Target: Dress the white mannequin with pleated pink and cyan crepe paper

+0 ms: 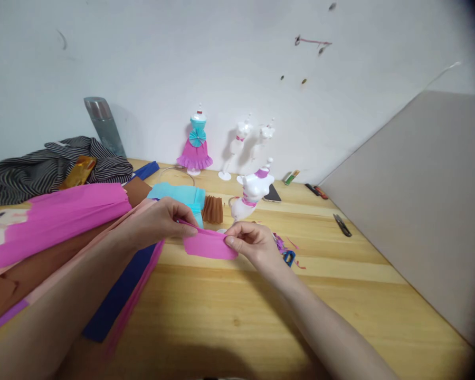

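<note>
Between my two hands a short strip of pink crepe paper (pixel 209 246) is stretched above the wooden table. My left hand (pixel 166 219) pinches its upper left edge, and my right hand (pixel 253 240) grips the right end between thumb and fingers. Just behind the paper stands a small white mannequin (pixel 257 187) with purple paper at its neck and pink bands round its waist; its base is partly hidden. Turquoise paper (pixel 178 194) and a pleated brown paper piece (pixel 212 209) lie beyond my left hand.
Rolled papers, including pink (pixel 79 211) and dark blue (pixel 122 295), cover the left side. A dressed mannequin (pixel 197 145) and two bare-looking ones stand by the wall. Blue-handled scissors (pixel 288 258) and scraps lie right of my hand; a cutter (pixel 342 225) sits farther right.
</note>
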Tool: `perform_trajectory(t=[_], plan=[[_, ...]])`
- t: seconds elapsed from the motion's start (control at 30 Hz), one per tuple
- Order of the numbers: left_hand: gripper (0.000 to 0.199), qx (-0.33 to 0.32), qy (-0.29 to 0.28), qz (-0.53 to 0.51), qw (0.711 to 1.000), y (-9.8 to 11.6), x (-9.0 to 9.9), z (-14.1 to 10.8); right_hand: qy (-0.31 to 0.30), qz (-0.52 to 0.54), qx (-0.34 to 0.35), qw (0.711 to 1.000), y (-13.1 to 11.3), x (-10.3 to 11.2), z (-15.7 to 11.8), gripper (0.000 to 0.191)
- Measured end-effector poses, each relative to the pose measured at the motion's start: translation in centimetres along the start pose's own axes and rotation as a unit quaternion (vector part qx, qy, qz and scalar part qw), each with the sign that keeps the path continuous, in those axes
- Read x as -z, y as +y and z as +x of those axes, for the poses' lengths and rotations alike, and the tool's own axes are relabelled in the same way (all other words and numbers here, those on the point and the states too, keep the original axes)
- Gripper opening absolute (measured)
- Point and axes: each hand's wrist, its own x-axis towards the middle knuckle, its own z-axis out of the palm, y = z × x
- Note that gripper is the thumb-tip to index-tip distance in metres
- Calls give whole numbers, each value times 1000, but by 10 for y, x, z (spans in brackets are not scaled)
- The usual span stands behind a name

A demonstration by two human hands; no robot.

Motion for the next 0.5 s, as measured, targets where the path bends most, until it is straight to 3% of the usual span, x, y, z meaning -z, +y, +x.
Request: perform_trajectory(t=[0.23, 0.33, 0.43, 0.5], plan=[[12, -8, 26, 29, 999, -2, 20, -5, -2, 15, -19, 1000, -3, 1, -1, 23], [19, -21, 82, 65, 994, -5, 28, -6, 2, 8, -14, 1000, -2, 1, -1, 22], [24, -78, 151, 147, 974, -5, 25, -6, 4, -12, 1, 1000, 0, 0, -1, 22], [32, -120, 150, 206, 959, -3, 14, -7, 2, -32, 13, 999, 2, -1, -2, 21]])
